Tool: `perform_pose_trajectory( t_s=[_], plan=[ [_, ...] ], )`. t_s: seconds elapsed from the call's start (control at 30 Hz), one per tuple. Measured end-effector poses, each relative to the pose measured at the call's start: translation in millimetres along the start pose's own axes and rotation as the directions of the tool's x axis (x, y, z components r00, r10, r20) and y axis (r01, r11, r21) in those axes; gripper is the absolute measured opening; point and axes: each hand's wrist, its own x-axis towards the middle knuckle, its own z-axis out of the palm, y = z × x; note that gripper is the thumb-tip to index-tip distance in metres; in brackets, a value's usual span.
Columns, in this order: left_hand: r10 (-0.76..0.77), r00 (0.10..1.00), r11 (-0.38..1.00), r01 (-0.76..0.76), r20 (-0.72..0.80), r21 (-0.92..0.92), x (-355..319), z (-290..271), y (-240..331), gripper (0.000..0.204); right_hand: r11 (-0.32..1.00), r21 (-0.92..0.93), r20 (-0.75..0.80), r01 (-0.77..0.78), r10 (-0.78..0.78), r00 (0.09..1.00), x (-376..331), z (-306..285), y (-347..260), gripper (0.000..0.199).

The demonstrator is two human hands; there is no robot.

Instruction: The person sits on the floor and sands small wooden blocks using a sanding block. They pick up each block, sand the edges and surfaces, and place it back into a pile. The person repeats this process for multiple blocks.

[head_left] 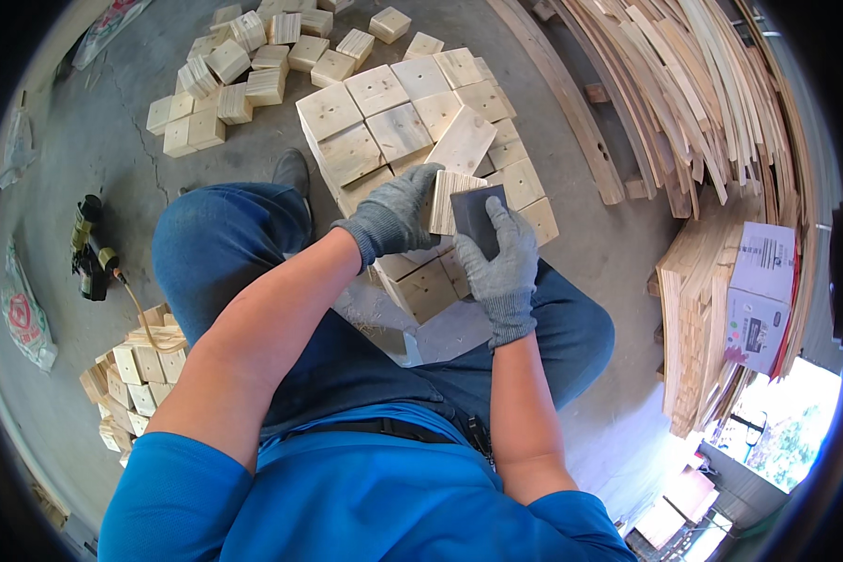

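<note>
My left hand (395, 214), in a grey knit glove, grips a wooden block (448, 199) by its left side, with the layered end grain showing. In my right hand (503, 267), gloved the same way, is a dark grey rectangular pad that looks like a sanding pad (475, 221). The pad overlaps the block's right side, and its edge hides part of it. Below both hands is a stack of pale square blocks (377, 91) in rows, several with a small hole in the top face. One loose block (464, 140) lies askew on the stack, just beyond my left hand.
Loose blocks (228, 62) are heaped on the floor at the far left. More blocks (140, 375) are piled beside my left knee, near a black power tool (89, 248) with a hose. Long boards (646, 75) and a carton (759, 298) line the right side.
</note>
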Motion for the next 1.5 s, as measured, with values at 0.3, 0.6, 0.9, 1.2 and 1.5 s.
perform_pose_trajectory(
  t_s=[0.3,0.6,0.9,1.2,1.5],
  plan=[
    [0.052,0.995,0.999,-0.052,-0.083,0.008,0.7,6.1,-4.2,0.108,0.997,-0.071,0.106,-0.038,0.045,0.993,-38.2,-15.2,-17.1,0.075],
    [-0.017,1.000,1.000,0.017,0.017,0.007,0.4,-4.4,5.2,0.115,0.995,-0.099,0.064,-0.028,0.035,0.997,-32.1,-12.7,-20.4,0.072],
    [-0.029,0.999,1.000,0.030,0.017,-0.008,-1.0,-3.0,5.1,0.109,0.995,-0.097,-0.002,-0.037,0.037,0.999,50.9,15.4,0.7,0.067],
    [-0.025,1.000,0.999,0.025,0.010,-0.028,-1.6,-0.8,1.1,0.108,0.977,-0.200,0.072,-0.081,0.097,0.993,99.9,22.8,2.5,0.069],
    [-0.008,1.000,1.000,0.008,-0.002,-0.005,-0.7,0.6,0.8,0.108,0.988,-0.134,0.011,-0.078,0.081,0.997,74.9,23.6,4.0,0.070]
  ],
)
